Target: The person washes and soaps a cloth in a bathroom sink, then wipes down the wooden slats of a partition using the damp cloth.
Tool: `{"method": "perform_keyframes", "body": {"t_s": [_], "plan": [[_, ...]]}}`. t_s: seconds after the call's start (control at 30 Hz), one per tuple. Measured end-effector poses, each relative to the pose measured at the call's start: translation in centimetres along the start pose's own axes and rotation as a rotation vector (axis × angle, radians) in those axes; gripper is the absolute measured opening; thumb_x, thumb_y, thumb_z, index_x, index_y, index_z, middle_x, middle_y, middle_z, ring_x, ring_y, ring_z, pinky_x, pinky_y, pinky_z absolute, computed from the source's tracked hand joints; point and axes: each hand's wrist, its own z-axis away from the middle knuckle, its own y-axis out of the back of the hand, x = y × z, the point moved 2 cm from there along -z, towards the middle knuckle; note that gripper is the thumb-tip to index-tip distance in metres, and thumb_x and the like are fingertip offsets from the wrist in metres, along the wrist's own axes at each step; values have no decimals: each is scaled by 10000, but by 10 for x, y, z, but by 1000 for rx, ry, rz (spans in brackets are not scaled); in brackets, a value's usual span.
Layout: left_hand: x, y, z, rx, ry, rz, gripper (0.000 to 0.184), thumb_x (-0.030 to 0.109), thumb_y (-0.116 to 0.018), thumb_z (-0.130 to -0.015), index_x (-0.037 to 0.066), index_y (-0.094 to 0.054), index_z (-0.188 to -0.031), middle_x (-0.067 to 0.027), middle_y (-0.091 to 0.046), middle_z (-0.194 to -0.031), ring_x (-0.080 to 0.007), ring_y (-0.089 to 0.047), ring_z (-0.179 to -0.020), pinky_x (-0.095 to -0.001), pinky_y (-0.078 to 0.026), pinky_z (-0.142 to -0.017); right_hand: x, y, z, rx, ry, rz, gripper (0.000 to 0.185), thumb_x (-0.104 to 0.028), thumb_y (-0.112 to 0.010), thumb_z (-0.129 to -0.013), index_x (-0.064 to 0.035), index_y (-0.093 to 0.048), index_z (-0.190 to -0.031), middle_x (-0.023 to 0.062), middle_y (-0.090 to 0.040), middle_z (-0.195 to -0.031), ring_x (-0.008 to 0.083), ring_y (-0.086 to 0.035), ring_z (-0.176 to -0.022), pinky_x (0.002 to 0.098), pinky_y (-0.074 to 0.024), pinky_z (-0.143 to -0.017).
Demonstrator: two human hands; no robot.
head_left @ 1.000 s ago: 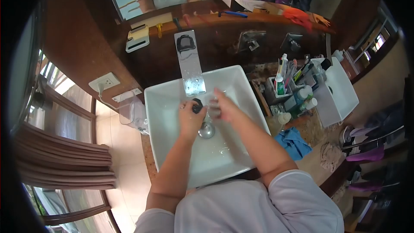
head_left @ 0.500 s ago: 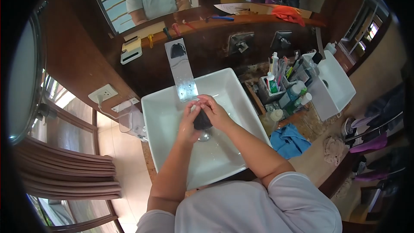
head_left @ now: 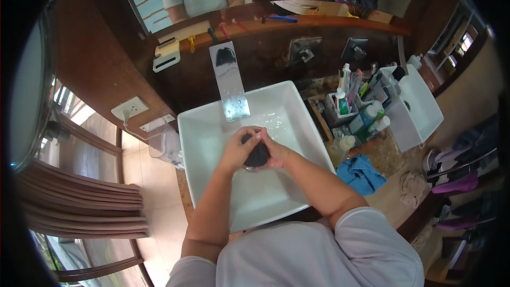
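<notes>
A dark grey-black rounded lump [head_left: 257, 154], its kind unclear, is held between my two hands over the white sink [head_left: 252, 210]. My left hand [head_left: 239, 150] curls round its left side, the thumb lying across the top. On the other side my right hand [head_left: 274, 151] cups it, with the fingertips of both hands meeting at its upper end. Just beyond my hands is the flat metal faucet [head_left: 230, 82], with water drops on its lower end. Wet drops also show on the basin's inner wall. My hands hide the drain.
Right of the sink stand a grey holder [head_left: 340, 111] with toothbrushes and tubes, several bottles [head_left: 366, 117], a blue cloth [head_left: 361, 174] and a white bin [head_left: 417, 109]. A clear plastic container [head_left: 163, 141] stands left, below a wall socket [head_left: 129, 109]. A wooden ledge [head_left: 249, 29] runs behind.
Both hands have drawn back from the faucet's end toward my body, carrying the dark lump. The view has shifted slightly. An orange-red cloth seen earlier on the right of the ledge no longer shows.
</notes>
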Motion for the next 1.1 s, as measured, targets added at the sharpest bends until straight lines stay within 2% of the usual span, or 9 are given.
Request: {"method": "perform_keyframes", "body": {"t_s": [0.1, 0.2, 0.3, 0.43, 0.53, 0.73, 0.93, 1.03, 1.1], "plan": [[15, 3, 3, -19, 175, 294, 173, 157, -548, -896, 40, -551, -1024, -105, -625, -860, -164, -599, -767, -271, -492, -702, 6, 16, -7, -97, -5, 173, 704, -532, -722, -681, -183, -429, -1218, 32, -578, -957, 174, -616, -802, 291, -518, -609], [-5, 9, -5, 69, 167, 140, 150, 144, -492, -922, 45, -528, -1029, -78, -576, -750, -143, -565, -670, -265, -469, -606, 9, -6, -9, 205, -17, 488, 671, -304, -793, -659, -150, -435, -1205, 21, -577, -898, 126, -585, -689, 251, -470, -509], [-33, 11, -7, 186, 148, 0, 135, 141, -472, -928, 40, -528, -997, -61, -545, -706, -129, -534, -621, -260, -444, -562, 7, -16, -18, 346, 12, 852, 581, -194, -729, -685, -118, -442, -1185, -2, -563, -816, 86, -542, -638, 224, -439, -527], [-35, 4, -5, 354, 141, -154, 125, 124, -446, -926, 26, -521, -944, -59, -524, -674, -119, -504, -588, -263, -428, -549, 20, -3, -36, 476, 222, 1356, 490, -209, -689, -705, -35, -480, -1112, 151, -632, -890, 249, -624, -785, 325, -472, -710], [-59, 2, -7, 542, 118, -371, 117, 104, -429, -916, 18, -508, -930, -52, -497, -639, -124, -485, -566, -268, -422, -547, 16, -17, -29, 613, 34, 1377, 513, -257, -701, -686, -4, -506, -1087, 220, -605, -1012, 381, -585, -946, 413, -465, -815], [-79, 2, -5, 618, 371, 298, 154, 128, -449, -889, 30, -534, -971, -84, -550, -696, -179, -571, -662, -335, -455, -595, 28, -3, -35, 726, -35, 1573, 472, -240, -674, -712, -51, -478, -1097, 192, -623, -959, 377, -594, -928, 435, -473, -805], [-25, 5, 1, 447, 395, 761, 191, 140, -524, -885, 43, -489, -1046, -72, -555, -837, -182, -549, -707, -344, -483, -667, -1, -22, -11, 755, 349, 1567, 648, -206, -751, -631, -46, -420, -1164, 203, -501, -1188, 376, -546, -1028, 422, -468, -828], [-8, 15, 13, -48, 453, 783, 281, 189, -567, -874, 35, -480, -1091, -98, -562, -989, -207, -579, -807, -374, -497, -725, -27, -35, 18, 630, 597, 1348, 768, -165, -790, -593, -31, -391, -1235, 218, -453, -1241, 366, -502, -1104, 380, -436, -898], [4, 18, 20, 14, 410, 497, 330, 141, -586, -835, 19, -472, -1119, -121, -561, -1020, -209, -590, -874, -359, -517, -734, -30, -27, 27, 534, 383, 1554, 823, -230, -796, -600, -63, -377, -1289, 165, -478, -1242, 330, -487, -1131, 378, -426, -920]]}}
